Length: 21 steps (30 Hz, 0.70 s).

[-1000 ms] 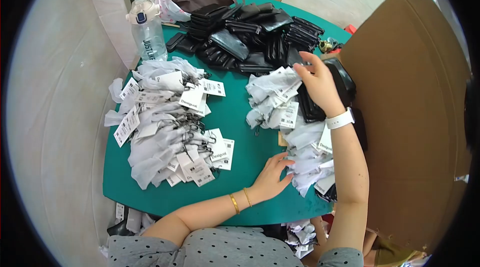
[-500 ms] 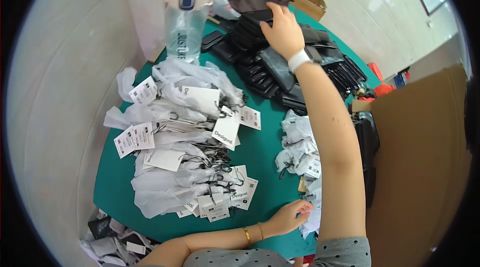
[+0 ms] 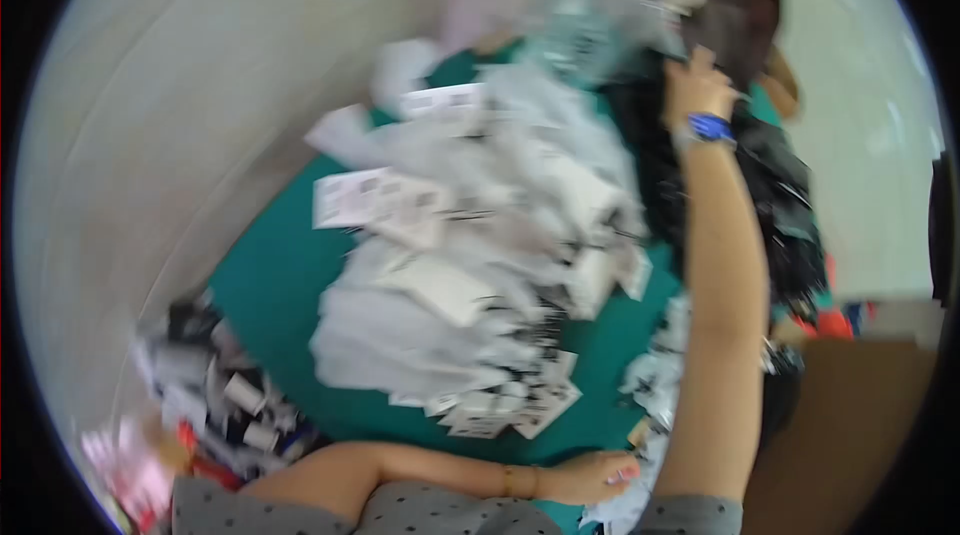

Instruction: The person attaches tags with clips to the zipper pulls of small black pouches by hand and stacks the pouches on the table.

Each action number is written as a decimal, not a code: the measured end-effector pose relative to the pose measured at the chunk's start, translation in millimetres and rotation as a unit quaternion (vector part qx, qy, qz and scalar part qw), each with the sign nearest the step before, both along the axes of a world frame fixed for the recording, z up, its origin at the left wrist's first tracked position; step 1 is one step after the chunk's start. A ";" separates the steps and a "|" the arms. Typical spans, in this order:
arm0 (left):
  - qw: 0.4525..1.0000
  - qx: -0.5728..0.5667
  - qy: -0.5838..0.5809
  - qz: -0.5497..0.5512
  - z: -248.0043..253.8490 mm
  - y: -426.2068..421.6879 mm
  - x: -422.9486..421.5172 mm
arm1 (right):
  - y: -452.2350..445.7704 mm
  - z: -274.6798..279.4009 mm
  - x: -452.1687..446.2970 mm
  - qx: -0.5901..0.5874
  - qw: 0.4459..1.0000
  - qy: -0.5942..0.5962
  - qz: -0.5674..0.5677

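My right hand (image 3: 700, 87) reaches to the black pouches (image 3: 785, 200) at the back, below the dark brown bag; motion smears its fingers, so its grip is unclear. At the front edge, my left hand (image 3: 590, 478) has curled fingers beside the smaller pile of white-wrapped items (image 3: 655, 380); anything in them is too blurred to name. A large heap of white-wrapped items (image 3: 430, 330) with white paper tags and black loops covers the middle of the green table (image 3: 265, 280).
A clear bottle (image 3: 575, 35) and the dark brown bag (image 3: 738, 5) stand at the back. Brown cardboard (image 3: 850, 425) rises at the right. More wrapped items and black pieces (image 3: 230, 390) lie below the table's left edge. A pale wall borders the left.
The view has swung left, shifting the table's contents rightward. My right hand has moved from the right-hand piles to the back pouches near the bag. My left hand's fingers have curled in.
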<state>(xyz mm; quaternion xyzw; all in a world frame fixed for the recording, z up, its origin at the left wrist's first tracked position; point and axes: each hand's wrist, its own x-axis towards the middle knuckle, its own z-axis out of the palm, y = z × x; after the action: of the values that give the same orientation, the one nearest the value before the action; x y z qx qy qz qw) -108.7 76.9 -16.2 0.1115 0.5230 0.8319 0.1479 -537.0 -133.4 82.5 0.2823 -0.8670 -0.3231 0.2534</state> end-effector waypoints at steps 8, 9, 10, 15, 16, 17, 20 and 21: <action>0.931 0.210 -0.244 0.172 -6.7 -100.5 235.8 | -20.4 11.0 0.1 0.030 0.983 -0.167 -0.064; 0.831 0.320 -0.350 0.291 8.1 -115.5 343.7 | -27.0 26.5 9.6 0.042 0.966 -0.233 -0.100; 0.688 0.415 -0.403 0.438 33.7 -121.2 466.5 | -31.6 38.1 13.5 0.053 0.945 -0.293 -0.132; 0.326 0.411 -0.481 0.702 152.2 -99.6 655.9 | -7.1 -26.0 -4.2 0.034 0.999 0.000 -0.040; 0.332 0.424 -0.481 0.692 161.9 -95.4 654.0 | -4.2 -29.0 -7.6 0.032 0.999 0.013 -0.028; 0.335 0.430 -0.480 0.688 163.8 -90.0 658.0 | -0.8 -31.2 -11.5 0.033 0.999 0.012 -0.026; 0.258 0.510 -0.420 0.705 172.1 -67.6 691.2 | -2.7 -31.0 -10.8 0.025 0.999 0.021 -0.010; 0.230 0.531 -0.399 0.711 177.1 -58.9 705.5 | -4.2 -30.3 -7.8 0.026 0.999 0.012 -0.019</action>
<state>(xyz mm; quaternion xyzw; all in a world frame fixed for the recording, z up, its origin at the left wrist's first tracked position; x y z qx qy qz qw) 596.7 17.9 160.9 -0.5992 -0.3015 0.6191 -0.4084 -544.8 -137.6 52.2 0.2687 -0.8603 -0.3536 0.2504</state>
